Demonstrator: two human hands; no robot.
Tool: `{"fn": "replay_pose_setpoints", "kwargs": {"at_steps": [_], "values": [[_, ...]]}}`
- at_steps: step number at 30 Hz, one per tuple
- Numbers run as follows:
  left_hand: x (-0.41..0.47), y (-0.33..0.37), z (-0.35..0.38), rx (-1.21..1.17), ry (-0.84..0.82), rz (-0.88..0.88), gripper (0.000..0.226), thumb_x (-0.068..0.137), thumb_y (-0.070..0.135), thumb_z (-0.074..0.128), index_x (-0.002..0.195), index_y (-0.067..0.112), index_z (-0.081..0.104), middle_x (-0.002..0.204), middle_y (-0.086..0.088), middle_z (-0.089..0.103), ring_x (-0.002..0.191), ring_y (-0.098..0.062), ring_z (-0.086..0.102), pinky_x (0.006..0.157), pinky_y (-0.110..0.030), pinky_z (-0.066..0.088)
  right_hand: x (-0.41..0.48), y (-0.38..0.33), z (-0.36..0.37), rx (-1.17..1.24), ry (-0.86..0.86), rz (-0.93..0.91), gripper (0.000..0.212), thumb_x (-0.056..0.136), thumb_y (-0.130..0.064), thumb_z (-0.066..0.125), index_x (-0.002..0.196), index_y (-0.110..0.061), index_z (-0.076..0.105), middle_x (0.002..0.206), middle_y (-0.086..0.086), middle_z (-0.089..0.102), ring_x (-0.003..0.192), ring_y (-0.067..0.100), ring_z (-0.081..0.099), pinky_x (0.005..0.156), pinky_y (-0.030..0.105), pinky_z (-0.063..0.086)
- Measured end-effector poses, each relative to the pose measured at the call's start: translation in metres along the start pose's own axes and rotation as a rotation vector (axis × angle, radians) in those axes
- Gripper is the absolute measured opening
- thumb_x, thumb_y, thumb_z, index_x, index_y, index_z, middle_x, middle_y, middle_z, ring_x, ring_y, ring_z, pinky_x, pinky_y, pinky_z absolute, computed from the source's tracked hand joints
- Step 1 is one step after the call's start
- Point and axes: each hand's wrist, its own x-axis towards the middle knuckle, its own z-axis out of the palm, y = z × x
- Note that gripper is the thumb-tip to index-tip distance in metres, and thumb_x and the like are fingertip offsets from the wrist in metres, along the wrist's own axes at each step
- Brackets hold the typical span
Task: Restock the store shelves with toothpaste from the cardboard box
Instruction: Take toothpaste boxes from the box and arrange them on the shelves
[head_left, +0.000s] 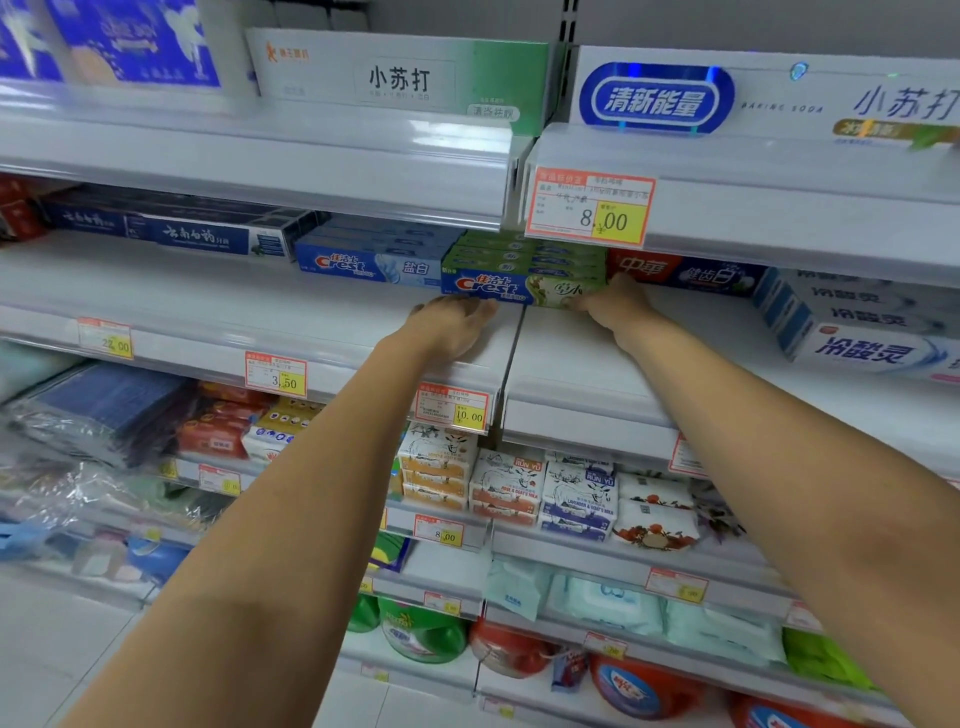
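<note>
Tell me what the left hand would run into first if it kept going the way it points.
The green Crest box. The left hand lies flat on the shelf, fingertips aimed at that box's lower front edge and seemingly at it; contact is hard to judge.

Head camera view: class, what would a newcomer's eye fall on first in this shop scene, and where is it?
Two bare arms stretch up from the bottom corners to the middle shelf. There the left hand and right hand meet at a green Crest box fronting a stack. Just above and to the right, a red-and-yellow price tag reading 8.00 hangs on the upper shelf edge.
</note>
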Motion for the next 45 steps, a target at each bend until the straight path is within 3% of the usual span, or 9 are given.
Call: {"fn": "replay_pose_setpoints", "kwargs": {"at_steps": [4,10,13,19,24,28,38,41,45], "values": [[-0.012,0.015,-0.001,0.011,0.036,-0.054,0.040,0.103,0.033,0.031,0.112,0.005,0.059,0.111,-0.016,0.061,0.109,-0.031,0.056,0.085,-0.033,0.040,-0.043,-0.016,-0.018,-0.047,-0.053,-0.065,0.046,0.088,-0.015,0.063,0.131,-0.011,0.048,0.126,0.002,0.056,0.104,0.017,0.051,0.080,0.022,0.038],[-0.100,0.084,0.042,-0.353,0.484,0.374,0.024,0.098,0.019,0.048,0.111,0.013,0.067,0.102,0.003,0.069,0.093,-0.005,0.062,0.073,-0.013,0.044,-0.149,0.003,-0.074,0.042,0.037,-0.323,0.017,0.090,-0.016,0.061,0.107,-0.012,0.059,0.097,0.005,0.066,0.082,0.017,0.061,0.068,0.022,0.045],[-0.143,0.110,0.093,-0.527,0.387,0.396,0.026,0.098,0.021,0.049,0.084,0.009,0.068,0.075,0.007,0.063,0.071,-0.001,0.058,0.059,-0.010,0.038,-0.202,0.044,-0.111,0.093,-0.160,-0.239,0.012,0.093,-0.019,0.059,0.084,-0.012,0.061,0.064,0.003,0.062,0.052,0.010,0.054,0.052,0.019,0.045],[-0.196,0.133,0.237,-0.537,-0.051,0.255,0.042,0.091,0.043,0.051,0.056,0.020,0.048,0.060,0.004,0.051,0.059,-0.007,0.051,0.056,-0.019,0.037,-0.263,0.203,-0.146,-0.062,-0.234,0.107,0.030,0.090,-0.026,0.063,0.066,-0.009,0.056,0.046,-0.004,0.050,0.039,0.005,0.043,0.046,0.020,0.036],[-0.236,0.142,0.353,-0.468,-0.428,0.077,0.028,0.087,0.032,0.065,0.064,0.020,0.055,0.070,0.008,0.056,0.070,-0.004,0.055,0.064,-0.021,0.044,-0.317,0.361,-0.151,-0.164,-0.341,0.424,0.014,0.087,-0.026,0.067,0.089,-0.014,0.060,0.077,0.001,0.064,0.066,0.009,0.061,0.061,0.022,0.044],[-0.261,0.142,0.436,-0.357,-0.592,-0.108,0.022,0.083,0.020,0.069,0.069,0.029,0.053,0.088,0.003,0.060,0.085,-0.012,0.058,0.076,-0.025,0.045,-0.357,0.481,-0.143,-0.339,-0.363,0.566,0.041,0.081,-0.009,0.069,0.121,-0.009,0.057,0.117,0.007,0.057,0.109,0.023,0.056,0.086,0.025,0.043],[-0.290,0.107,0.626,-0.228,-0.736,-0.471,0.009,0.087,0.016,0.063,0.079,0.017,0.059,0.073,0.010,0.054,0.079,-0.012,0.053,0.056,-0.010,0.033,-0.409,0.679,-0.058,-0.328,-0.356,0.783,0.023,0.084,-0.012,0.054,0.105,-0.009,0.062,0.108,0.014,0.064,0.095,0.028,0.061,0.072,0.022,0.040],[-0.293,0.084,0.680,-0.278,-0.712,-0.585,0.015,0.083,0.007,0.066,0.072,0.015,0.060,0.082,-0.006,0.065,0.086,-0.022,0.062,0.076,-0.030,0.050,-0.413,0.731,-0.023,-0.268,-0.324,0.850,0.035,0.079,-0.016,0.060,0.114,-0.014,0.056,0.113,0.007,0.060,0.103,0.025,0.060,0.082,0.027,0.047],[-0.303,0.035,0.757,-0.326,-0.806,-0.673,0.033,0.082,0.018,0.068,0.113,0.009,0.061,0.116,-0.011,0.064,0.107,-0.029,0.060,0.094,-0.044,0.050,-0.406,0.784,0.017,-0.266,-0.267,0.797,0.045,0.078,-0.015,0.064,0.123,-0.016,0.056,0.129,0.002,0.051,0.116,0.018,0.051,0.097,0.024,0.040]]}}
